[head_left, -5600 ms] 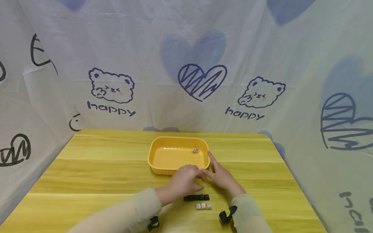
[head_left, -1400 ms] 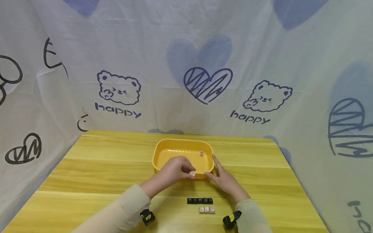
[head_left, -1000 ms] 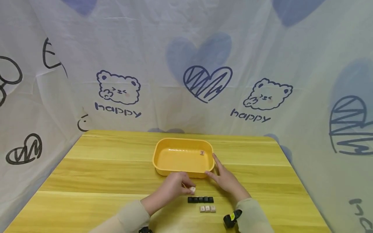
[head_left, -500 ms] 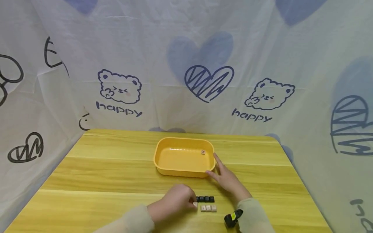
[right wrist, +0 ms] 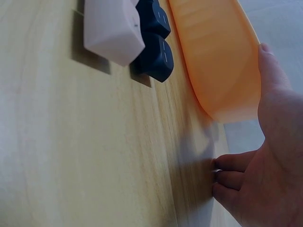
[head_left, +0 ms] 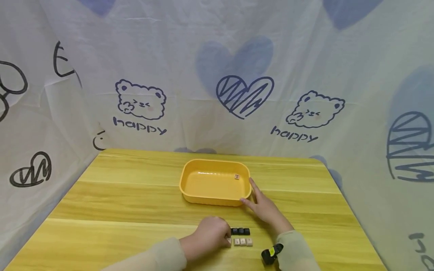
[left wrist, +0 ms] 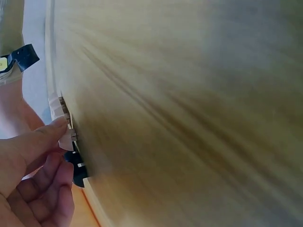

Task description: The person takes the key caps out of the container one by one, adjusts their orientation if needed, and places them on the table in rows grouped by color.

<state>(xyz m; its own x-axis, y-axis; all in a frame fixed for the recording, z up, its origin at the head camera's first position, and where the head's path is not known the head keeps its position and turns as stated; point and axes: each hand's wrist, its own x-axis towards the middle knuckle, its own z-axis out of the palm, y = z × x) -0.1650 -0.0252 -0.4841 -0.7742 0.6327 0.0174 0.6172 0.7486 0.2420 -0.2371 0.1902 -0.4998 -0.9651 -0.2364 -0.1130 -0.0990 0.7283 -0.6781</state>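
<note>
My left hand [head_left: 211, 236] pinches a white keycap [head_left: 229, 241] between thumb and forefinger, down on the table at the left end of a row of white keycaps [head_left: 243, 242]. A small space shows between the held keycap and that row. Just behind runs a row of black keycaps [head_left: 240, 231], its left end hidden by my left hand. At the near right corner of a yellow plastic tub [head_left: 213, 200], my right hand [head_left: 264, 209] rests with fingers extended. Its thumb [right wrist: 271, 66] touches the rim in the right wrist view. One keycap [head_left: 236, 176] lies inside the tub.
The wood-grain table [head_left: 118, 210] extends to both sides of the tub. A white cloth [head_left: 190, 75] printed with hearts and bears hangs behind and beside it. A black wrist camera [head_left: 270, 256] sits by the right sleeve.
From over the tub, my left hand has brought a white keycap down to the left of the white row. The tub shows one keycap fewer than at first. My right hand stays at the corner.
</note>
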